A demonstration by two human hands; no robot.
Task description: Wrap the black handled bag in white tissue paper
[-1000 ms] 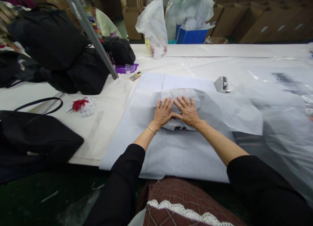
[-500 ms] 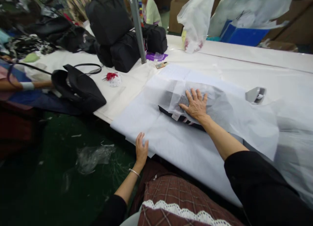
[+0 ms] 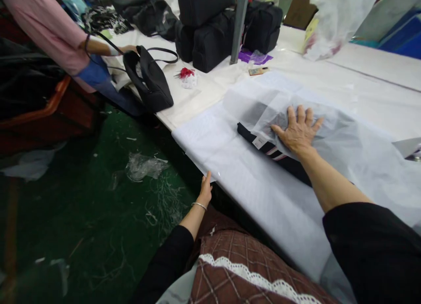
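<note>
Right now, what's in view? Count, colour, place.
striped item: 1, black, partly under film
film: uncounted, whitish, right
tag: 1, white, on striped item
sheets: uncounted, white, on table
table: 1, white, centre
bags: several, black, upper left
bundle: 1, red, near bags
post: 1, grey, top
wrap: 1, purple, beside post
slab: 1, tan, near post
sack: 1, white, upper right
box: 1, blue, top right
crate: 1, orange, left
floor: 1, green, left
scraps: several, pale, floor
co-worker: 1, pink top, left
garment: 1, brown, bottom
bracelet: 1, silver, left wrist
left hand: 1, bare, sheets' edge
right hand: 1, bare, on film
</note>
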